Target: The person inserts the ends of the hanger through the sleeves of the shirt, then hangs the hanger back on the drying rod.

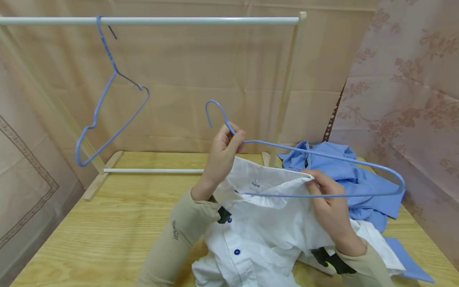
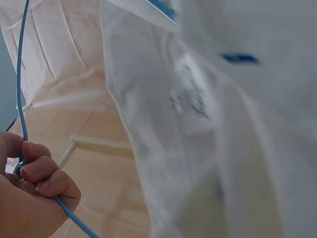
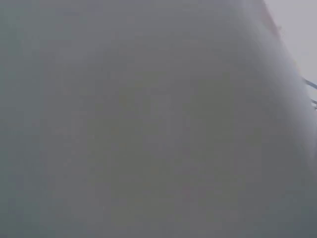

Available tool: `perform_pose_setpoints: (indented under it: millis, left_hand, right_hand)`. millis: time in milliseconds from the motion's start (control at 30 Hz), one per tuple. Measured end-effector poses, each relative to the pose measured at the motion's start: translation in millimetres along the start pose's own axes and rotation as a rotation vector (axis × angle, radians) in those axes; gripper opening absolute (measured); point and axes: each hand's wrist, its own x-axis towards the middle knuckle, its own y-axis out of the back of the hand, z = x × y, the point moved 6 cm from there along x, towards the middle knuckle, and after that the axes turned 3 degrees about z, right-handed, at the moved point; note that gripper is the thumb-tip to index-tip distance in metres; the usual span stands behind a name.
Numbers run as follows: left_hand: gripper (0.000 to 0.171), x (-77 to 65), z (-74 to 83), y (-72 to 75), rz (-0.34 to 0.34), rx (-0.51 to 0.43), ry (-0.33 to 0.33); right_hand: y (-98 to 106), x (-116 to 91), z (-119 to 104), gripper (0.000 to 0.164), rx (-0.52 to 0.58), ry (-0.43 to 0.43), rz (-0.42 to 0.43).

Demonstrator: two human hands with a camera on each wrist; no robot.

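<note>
My left hand (image 1: 223,155) grips a blue wire hanger (image 1: 322,154) at the neck below its hook; the left wrist view shows the fingers curled round the wire. The hanger's wide end points right. A white shirt (image 1: 267,227) with dark blue buttons hangs beneath, and the hanger's lower bar runs partly inside its collar opening. With thumb and fingers, my right hand (image 1: 330,203) pinches the right edge of the shirt's collar, inside the hanger's loop. Blurred white cloth fills nearly all of the right wrist view.
A second blue hanger (image 1: 104,99) hangs from the white rail (image 1: 201,20) of a rack at the left. A crumpled blue garment (image 1: 337,171) lies behind my right hand on the wooden table (image 1: 107,235). Patterned curtains (image 1: 412,99) stand at the right side.
</note>
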Motion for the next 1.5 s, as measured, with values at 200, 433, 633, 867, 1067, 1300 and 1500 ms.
perform_pose_setpoints:
  millis: [200, 433, 633, 867, 1067, 1300, 1500]
  left_hand:
    - [0.01, 5.2, -10.6, 21.1, 0.068, -0.022, -0.002]
    - [0.011, 8.1, -18.8, 41.6, 0.14, -0.039, 0.023]
    - [0.013, 5.4, -27.3, 50.8, 0.166, -0.072, 0.042]
    - [0.014, 3.2, -33.4, 60.7, 0.159, -0.075, -0.015]
    - [0.012, 1.4, -35.0, 62.8, 0.137, 0.006, -0.058]
    - [0.006, -3.3, -42.4, 60.8, 0.128, 0.083, -0.052]
    - [0.007, -11.2, -46.0, 55.1, 0.087, 0.204, -0.091]
  right_hand:
    - [4, 0, -1, 0.016, 0.092, 0.005, 0.037]
    - [4, 0, -1, 0.018, 0.115, 0.048, 0.049]
    - [7, 0, -2, 0.017, 0.106, 0.066, 0.078]
    - [13, 0, -4, 0.015, 0.056, 0.055, 0.134]
    - [18, 0, -5, 0.012, 0.009, 0.047, 0.182]
    - [26, 2, -5, 0.012, 0.017, 0.029, 0.208]
    - [37, 5, -6, 0.012, 0.017, 0.022, 0.259]
